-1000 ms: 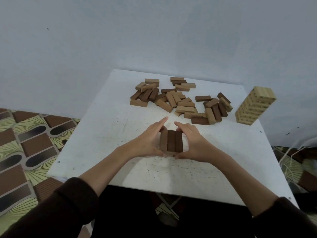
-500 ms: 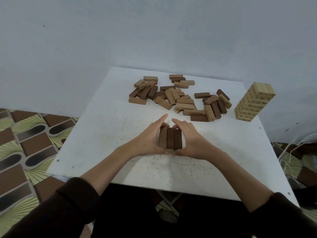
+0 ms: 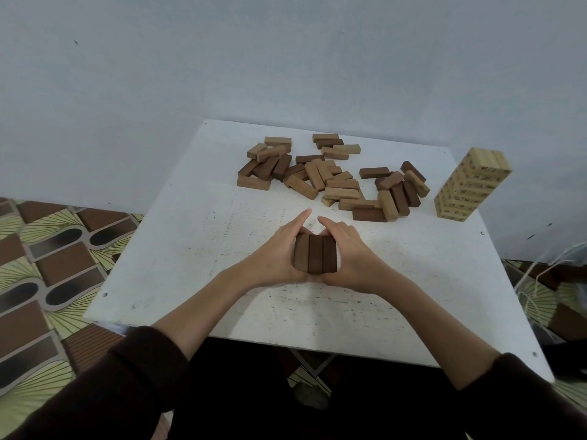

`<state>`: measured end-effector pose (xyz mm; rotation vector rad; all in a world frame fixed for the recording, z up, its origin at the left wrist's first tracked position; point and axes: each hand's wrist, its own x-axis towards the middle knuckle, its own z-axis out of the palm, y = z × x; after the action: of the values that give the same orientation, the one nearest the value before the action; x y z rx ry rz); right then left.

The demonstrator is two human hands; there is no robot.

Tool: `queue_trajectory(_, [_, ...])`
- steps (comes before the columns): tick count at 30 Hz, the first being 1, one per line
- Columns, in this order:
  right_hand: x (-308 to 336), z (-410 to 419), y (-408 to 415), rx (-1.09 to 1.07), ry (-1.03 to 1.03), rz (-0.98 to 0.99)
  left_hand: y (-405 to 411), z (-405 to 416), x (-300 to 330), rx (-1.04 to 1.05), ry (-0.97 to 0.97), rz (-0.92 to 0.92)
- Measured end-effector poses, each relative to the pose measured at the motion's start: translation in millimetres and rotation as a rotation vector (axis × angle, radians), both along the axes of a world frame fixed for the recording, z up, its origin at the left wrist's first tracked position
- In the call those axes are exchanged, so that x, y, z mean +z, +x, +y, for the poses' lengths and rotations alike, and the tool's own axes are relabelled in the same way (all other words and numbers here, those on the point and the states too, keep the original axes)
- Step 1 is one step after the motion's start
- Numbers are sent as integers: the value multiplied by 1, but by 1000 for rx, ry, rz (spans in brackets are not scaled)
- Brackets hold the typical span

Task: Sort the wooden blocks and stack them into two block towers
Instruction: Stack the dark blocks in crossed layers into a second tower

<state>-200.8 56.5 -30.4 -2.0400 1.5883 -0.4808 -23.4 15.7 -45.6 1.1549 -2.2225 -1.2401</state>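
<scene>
I press my left hand (image 3: 275, 256) and right hand (image 3: 352, 256) against the two long sides of a row of three dark blocks (image 3: 314, 254), which lies flat on the white bench (image 3: 178, 249) near its front middle. The fingers (image 3: 298, 221) of both hands are straight and laid along the row, not curled round it; the fingertips nearly meet beyond its far end. I cannot tell whether a lower layer lies beneath the row.

The step in hand, as I judge it, is squaring this layer for the dark tower. To do it well I keep both palms parallel and push inward evenly until the seams close, then tap the near and far ends flush, so that a later crosswise layer sits level. I lift the hands straight away, without dragging a block askew.

The loose pile of light and dark blocks (image 3: 330, 179) lies near the far edge of the bench, well apart from the hands. A finished light tower (image 3: 470, 185) stands at the far right corner.

Against the frame of a second ago, hands and row hold the same pose and place on the bench; the pile and tower are unmoved. Only the view shifts slightly.
</scene>
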Motion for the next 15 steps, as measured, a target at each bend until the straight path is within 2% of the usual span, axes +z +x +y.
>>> queue_trajectory(9, [-3,6,0,-80,69,-96,3,5,-2,56,69,30])
queue_trajectory(15, [-18,28,5,-198,97,-72,9,19,-16,63,-97,-146])
